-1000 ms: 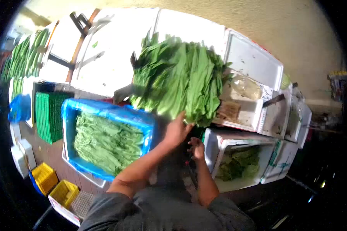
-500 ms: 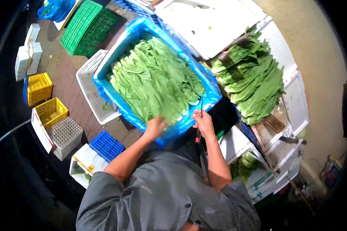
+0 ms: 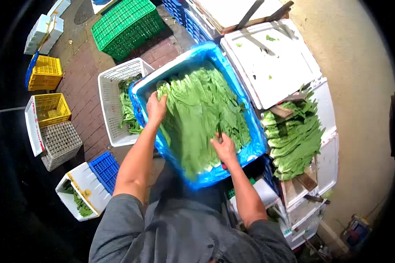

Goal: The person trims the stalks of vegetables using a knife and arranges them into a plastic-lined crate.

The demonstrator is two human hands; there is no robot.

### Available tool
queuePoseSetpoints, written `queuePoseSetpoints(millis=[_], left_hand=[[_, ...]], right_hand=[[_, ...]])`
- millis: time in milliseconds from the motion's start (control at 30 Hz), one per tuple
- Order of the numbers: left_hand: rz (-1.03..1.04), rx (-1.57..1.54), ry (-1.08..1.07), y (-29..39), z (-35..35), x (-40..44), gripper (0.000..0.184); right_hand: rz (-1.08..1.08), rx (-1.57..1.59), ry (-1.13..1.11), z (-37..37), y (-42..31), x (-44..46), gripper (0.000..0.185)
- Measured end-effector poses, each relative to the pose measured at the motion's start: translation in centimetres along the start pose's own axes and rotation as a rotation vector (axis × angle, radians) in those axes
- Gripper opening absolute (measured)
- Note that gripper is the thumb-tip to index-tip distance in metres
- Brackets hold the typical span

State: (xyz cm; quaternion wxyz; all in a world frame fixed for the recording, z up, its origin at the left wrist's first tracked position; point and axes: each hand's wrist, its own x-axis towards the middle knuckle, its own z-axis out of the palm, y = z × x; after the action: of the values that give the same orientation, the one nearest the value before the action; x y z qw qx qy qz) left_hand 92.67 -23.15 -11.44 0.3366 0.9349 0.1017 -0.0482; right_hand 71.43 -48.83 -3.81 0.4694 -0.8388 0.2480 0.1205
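A crate lined with blue plastic [image 3: 245, 103] holds rows of long leaf lettuce [image 3: 197, 118], pale stem ends along its upper left side. At the crate's left wall, my left hand [image 3: 156, 108] has its fingers curled at the stem ends of the lettuce and seems to grip some. Part of the lettuce below it is smeared by motion. My right hand [image 3: 225, 150] is closed around a knife [image 3: 219, 128], over the lower right of the lettuce. The dark blade points up and away; a red handle end shows below the hand.
A white basket [image 3: 113, 127] with loose leaves stands left of the crate. More lettuce [image 3: 294, 144] is piled on white foam boxes [image 3: 272, 57] at right. A green crate [image 3: 127, 28], yellow crates [image 3: 52, 109] and a blue crate [image 3: 104, 170] stand on the brick ground.
My left hand has moved from the crate's near edge up to its left wall. My right hand with the knife has moved over the lettuce. The camera view has shifted.
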Motion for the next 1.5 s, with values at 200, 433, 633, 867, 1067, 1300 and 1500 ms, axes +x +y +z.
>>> queuePoseSetpoints(millis=[200,433,633,867,1067,1300,1500], left_hand=[[-0.117,0.234,-0.085,1.2,-0.1,3.6,0.062],[-0.356,0.206,-0.131,2.4,0.0,5.3,0.067],[-0.32,0.203,-0.113,2.2,-0.5,5.8,0.057],[-0.124,-0.008,-0.02,-2.9,0.9,6.0,0.038],[-0.23,0.014,-0.255,-2.2,1.2,7.2,0.066],[-0.408,0.028,-0.255,1.0,0.4,7.7,0.072],[-0.498,0.071,-0.212,1.8,1.6,7.5,0.063]], right_hand=[[-0.462,-0.316,0.119,1.0,-8.0,15.5,0.037],[-0.485,-0.694,-0.168,3.4,-12.3,27.4,0.043],[-0.438,-0.827,-0.264,4.8,-12.3,31.0,0.049],[-0.444,-0.768,-0.289,5.2,-10.5,32.8,0.052],[-0.406,-0.696,-0.353,4.9,-11.0,32.8,0.055],[-0.294,-0.752,-0.414,5.0,-11.8,33.7,0.06],[-0.195,-0.846,-0.544,5.4,-13.4,34.3,0.063]])
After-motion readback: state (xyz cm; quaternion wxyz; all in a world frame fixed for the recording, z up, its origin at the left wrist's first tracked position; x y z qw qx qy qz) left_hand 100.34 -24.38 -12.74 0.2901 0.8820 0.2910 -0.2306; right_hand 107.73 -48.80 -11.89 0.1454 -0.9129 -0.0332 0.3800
